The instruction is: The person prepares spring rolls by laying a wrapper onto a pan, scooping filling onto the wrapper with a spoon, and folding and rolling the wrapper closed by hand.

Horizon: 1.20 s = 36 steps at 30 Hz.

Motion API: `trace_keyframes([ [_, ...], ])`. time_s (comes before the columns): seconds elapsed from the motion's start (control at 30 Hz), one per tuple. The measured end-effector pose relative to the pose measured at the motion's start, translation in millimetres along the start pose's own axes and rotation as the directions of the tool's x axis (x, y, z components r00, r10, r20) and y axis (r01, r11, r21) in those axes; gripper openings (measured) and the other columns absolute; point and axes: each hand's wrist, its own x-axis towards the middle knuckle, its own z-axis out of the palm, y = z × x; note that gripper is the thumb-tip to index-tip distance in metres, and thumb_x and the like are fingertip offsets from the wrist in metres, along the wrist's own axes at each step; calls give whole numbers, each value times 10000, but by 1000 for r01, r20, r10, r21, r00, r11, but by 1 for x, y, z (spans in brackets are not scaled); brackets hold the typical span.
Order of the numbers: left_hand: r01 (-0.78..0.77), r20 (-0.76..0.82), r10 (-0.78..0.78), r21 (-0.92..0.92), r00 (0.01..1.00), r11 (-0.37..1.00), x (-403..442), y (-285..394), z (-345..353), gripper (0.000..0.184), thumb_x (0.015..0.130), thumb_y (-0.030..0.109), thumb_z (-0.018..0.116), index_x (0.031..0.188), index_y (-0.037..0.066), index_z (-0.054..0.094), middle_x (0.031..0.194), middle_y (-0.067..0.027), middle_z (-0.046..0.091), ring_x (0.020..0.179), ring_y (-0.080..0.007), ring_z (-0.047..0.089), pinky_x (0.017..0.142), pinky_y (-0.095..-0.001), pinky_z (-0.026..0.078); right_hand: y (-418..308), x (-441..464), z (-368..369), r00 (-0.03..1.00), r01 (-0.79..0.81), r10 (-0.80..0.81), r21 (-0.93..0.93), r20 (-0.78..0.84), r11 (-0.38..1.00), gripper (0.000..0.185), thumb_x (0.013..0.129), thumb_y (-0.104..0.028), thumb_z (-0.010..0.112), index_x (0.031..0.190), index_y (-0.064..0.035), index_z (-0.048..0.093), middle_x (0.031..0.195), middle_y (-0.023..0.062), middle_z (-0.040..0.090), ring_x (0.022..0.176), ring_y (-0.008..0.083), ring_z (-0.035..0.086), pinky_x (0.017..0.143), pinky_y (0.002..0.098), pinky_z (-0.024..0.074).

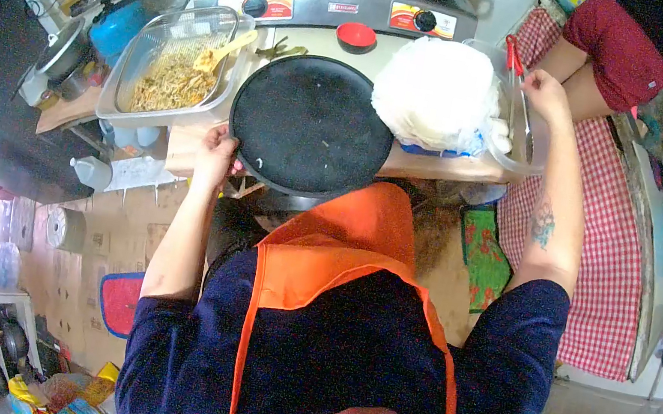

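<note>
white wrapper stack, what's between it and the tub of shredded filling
The round black board, its edge in the left hand, with a small red bowl and greenish scraps behind it, in the head view.

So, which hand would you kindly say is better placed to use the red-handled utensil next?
The right, I'd judge: the right hand is close beside the red-handled utensil, whereas the left hand is farther off, gripping the edge of the black round plate.

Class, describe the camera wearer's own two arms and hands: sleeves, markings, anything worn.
Navy sleeves end near the elbows. The left hand and right hand wear no gloves, and no watch shows. The right forearm bears a blue-green tattoo, too blurred to make out.
</note>
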Motion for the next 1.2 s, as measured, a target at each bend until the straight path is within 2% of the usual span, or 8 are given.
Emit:
trace_keyframes([
  [0.3, -44, 83, 19, 310, 996, 950, 9, -9, -12, 439, 830, 102, 526, 1213, 101, 311, 632, -83, 553, 446, -142, 523, 363, -261, 418, 1, 9, -15, 987, -140, 128, -129, -95, 982, 410, 749, -407, 549, 955, -55, 578, 987, 204, 583, 949, 341, 552, 820, 420, 426],
  [0.37, -402, 169, 398, 665, 902, 629, 13, -8, -27, 393, 809, 92, 545, 1177, 54, 412, 709, -114, 595, 546, -163, 576, 493, -268, 476, 33, 38, 6, 979, -144, 122, -132, -161, 981, 439, 745, -439, 557, 933, -43, 581, 930, 200, 596, 902, 332, 568, 784, 410, 435],
  [0.47, -237, 173, 163, 696, 971, 678, -4, 31, -8, 296, 793, 114, 560, 1075, 42, 507, 735, -134, 607, 649, -193, 609, 591, -305, 485, 78, 74, 59, 931, -77, -20, -251, -365, 965, 519, 740, -491, 565, 953, -18, 579, 897, 187, 616, 865, 306, 586, 745, 393, 448],
  [0.5, -234, 194, 141, 637, 971, 734, -3, 32, -18, 259, 788, 133, 565, 1027, 35, 540, 745, -140, 612, 672, -203, 615, 623, -324, 485, 66, 84, 46, 979, -192, 197, -79, 57, 978, 610, 737, -532, 550, 1039, -2, 550, 969, 196, 599, 900, 304, 576, 767, 385, 439],
  [0.6, -168, 187, 13, 846, 982, 506, -10, 69, -11, 224, 776, 239, 572, 870, 38, 602, 786, -142, 624, 706, -255, 615, 681, -365, 478, 65, 122, 79, 987, -140, 136, 41, 90, 989, 632, 701, -436, 630, 1147, -18, 473, 1059, 214, 554, 956, 329, 548, 806, 388, 411],
  [1.03, -117, 238, -165, 839, 957, 532, -29, 175, 66, 277, 726, 304, 614, 924, 111, 593, 809, -131, 616, 786, -302, 588, 692, -392, 453, 77, 145, 36, 982, -116, 100, 91, 162, 989, 641, 673, -327, 664, 1185, -22, 427, 1062, 220, 550, 959, 349, 540, 825, 394, 405],
  [1.13, -144, 310, -173, 776, 935, 614, -30, 209, 92, 301, 788, 329, 578, 957, 80, 571, 807, -120, 610, 779, -254, 587, 686, -346, 458, 43, 129, -8, 990, -38, 17, 155, 137, 987, 649, 667, -302, 671, 1194, -23, 417, 1063, 222, 549, 959, 353, 538, 829, 395, 403],
  [1.2, 167, 341, -323, 414, 883, 895, -21, 217, 116, 304, 844, 348, 520, 993, 85, 556, 819, -79, 610, 766, -161, 586, 635, -282, 459, -14, 107, -55, 986, -16, 3, 77, 166, 997, 648, 649, -236, 664, 1207, -38, 402, 1070, 220, 545, 965, 359, 535, 836, 393, 404],
])
